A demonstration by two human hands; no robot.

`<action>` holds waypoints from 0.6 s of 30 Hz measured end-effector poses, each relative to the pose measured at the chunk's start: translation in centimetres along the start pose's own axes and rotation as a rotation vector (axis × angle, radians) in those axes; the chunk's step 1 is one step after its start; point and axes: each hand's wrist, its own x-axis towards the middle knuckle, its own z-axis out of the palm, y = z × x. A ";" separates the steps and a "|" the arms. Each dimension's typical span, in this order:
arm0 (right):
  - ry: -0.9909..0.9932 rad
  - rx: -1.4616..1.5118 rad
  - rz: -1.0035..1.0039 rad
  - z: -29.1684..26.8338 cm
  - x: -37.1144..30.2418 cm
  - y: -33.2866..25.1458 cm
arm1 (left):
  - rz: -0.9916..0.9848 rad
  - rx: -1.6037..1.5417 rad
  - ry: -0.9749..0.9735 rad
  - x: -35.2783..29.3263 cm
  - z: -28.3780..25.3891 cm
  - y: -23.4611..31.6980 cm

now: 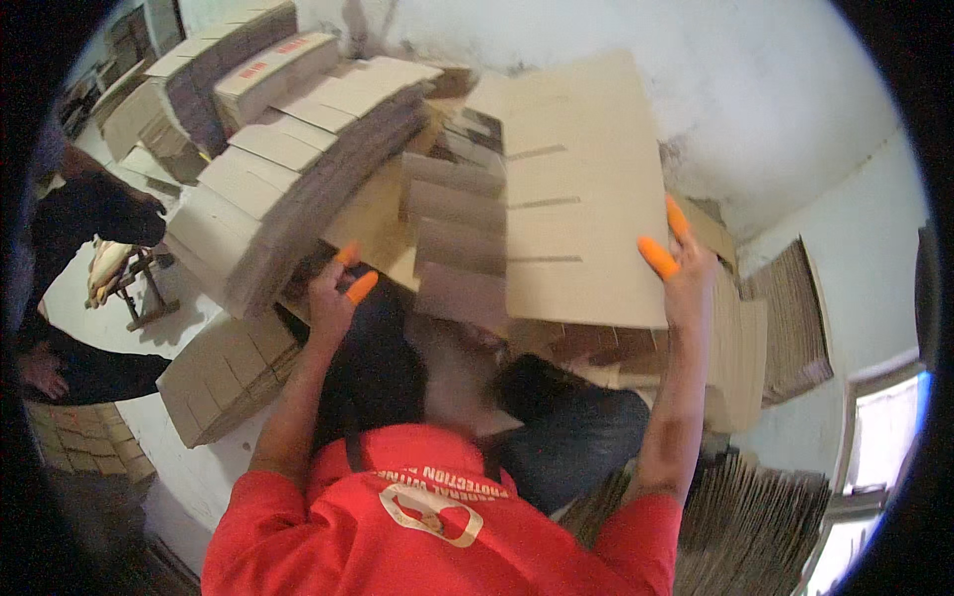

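A large flat cardboard sheet (pixel 596 109) with several slots cut in from its left side is raised in front of me. My right hand (pixel 688 273) grips its right edge, with orange covers on the fingertips. Strips of cardboard (pixel 457 238) stand along the slotted side of the sheet; whether they are joined to it I cannot tell. My left hand (pixel 336 293), also wearing orange fingertip covers, is to the left of the strips. Its fingers are apart and nothing shows between them. Close beyond it is a tall stack of slotted cardboard pieces (pixel 288 189).
Another cardboard stack (pixel 234 372) stands low at the left. More cardboard bundles (pixel 790 318) lean against the right wall, and others (pixel 745 517) lie at the lower right. At the far left sits another person in dark clothes (pixel 84 228), near a small stool (pixel 144 288).
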 end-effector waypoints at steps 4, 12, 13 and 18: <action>-0.092 -0.122 -0.127 2.5 1.3 -2.8 | 0.298 0.092 -0.138 1.1 0.1 7.3; -0.170 -0.274 -0.170 3.7 2.8 -4.2 | 0.541 0.083 -0.240 1.4 7.1 7.0; -0.182 -0.216 -0.178 3.8 3.0 -4.3 | 0.513 0.066 -0.237 1.6 7.2 6.7; -0.221 -0.251 -0.162 4.6 2.7 -4.7 | 0.476 -0.029 -0.210 1.9 7.8 6.5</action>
